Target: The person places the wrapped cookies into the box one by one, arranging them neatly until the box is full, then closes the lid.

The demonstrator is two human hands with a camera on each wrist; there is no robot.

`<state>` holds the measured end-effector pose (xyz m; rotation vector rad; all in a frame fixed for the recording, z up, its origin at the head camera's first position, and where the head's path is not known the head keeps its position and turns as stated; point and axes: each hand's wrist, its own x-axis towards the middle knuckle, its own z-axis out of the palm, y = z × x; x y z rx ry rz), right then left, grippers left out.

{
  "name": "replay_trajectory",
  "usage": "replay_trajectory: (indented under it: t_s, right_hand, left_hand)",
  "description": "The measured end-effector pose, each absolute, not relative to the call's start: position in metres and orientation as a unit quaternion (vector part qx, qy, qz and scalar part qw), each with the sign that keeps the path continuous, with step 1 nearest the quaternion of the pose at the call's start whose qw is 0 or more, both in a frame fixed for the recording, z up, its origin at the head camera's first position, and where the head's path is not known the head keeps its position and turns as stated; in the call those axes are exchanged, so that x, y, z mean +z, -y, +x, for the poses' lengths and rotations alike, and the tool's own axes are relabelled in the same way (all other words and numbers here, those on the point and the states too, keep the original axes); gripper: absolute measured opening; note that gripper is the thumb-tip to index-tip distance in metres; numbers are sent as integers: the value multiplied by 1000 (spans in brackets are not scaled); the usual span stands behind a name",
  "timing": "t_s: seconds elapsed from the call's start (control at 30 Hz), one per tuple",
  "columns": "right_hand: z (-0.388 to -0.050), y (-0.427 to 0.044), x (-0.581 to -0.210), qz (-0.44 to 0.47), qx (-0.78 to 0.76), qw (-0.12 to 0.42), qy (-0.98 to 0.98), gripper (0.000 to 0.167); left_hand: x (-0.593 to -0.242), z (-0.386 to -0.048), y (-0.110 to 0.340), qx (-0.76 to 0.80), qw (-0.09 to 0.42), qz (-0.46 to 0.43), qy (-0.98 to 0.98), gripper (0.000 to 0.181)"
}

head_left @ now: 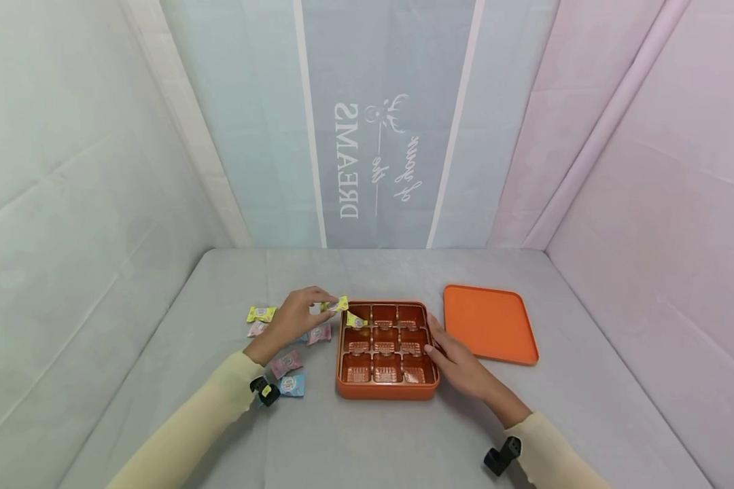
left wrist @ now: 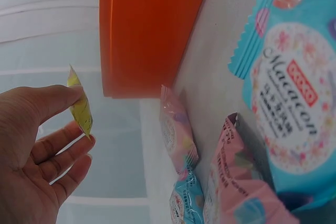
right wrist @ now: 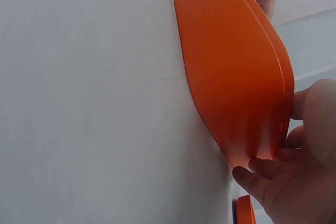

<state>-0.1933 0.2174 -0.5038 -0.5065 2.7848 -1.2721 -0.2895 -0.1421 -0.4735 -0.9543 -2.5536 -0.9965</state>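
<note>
My left hand [head_left: 293, 316] pinches a yellow candy packet [head_left: 339, 304] just above the far left corner of an orange box [head_left: 388, 392]. In the left wrist view, thumb and fingers hold this yellow packet [left wrist: 81, 109] on edge. The box has a grid of small compartments, and another yellow packet [head_left: 355, 320] lies in the far left one. On the box's right side, my right hand [head_left: 465, 367] grips the wall. In the right wrist view, its thumb is at the rim and its fingers [right wrist: 262, 174] touch the outer wall.
Left of the box lie a yellow packet [head_left: 261, 313], pink packets [head_left: 287, 363] and blue packets [head_left: 292, 385], some partly hidden by the left hand. An orange lid [head_left: 489, 322] lies flat at the right. Fabric walls enclose the grey-covered table [head_left: 379, 448].
</note>
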Motion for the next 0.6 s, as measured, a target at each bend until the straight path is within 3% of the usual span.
replay_trajectory:
  t_s: [0.6]
  right_hand:
    - [-193, -216, -504, -161, -408, 18, -899, 66]
  left_hand:
    - [-472, -287, 127, -342, 114, -344, 867, 24]
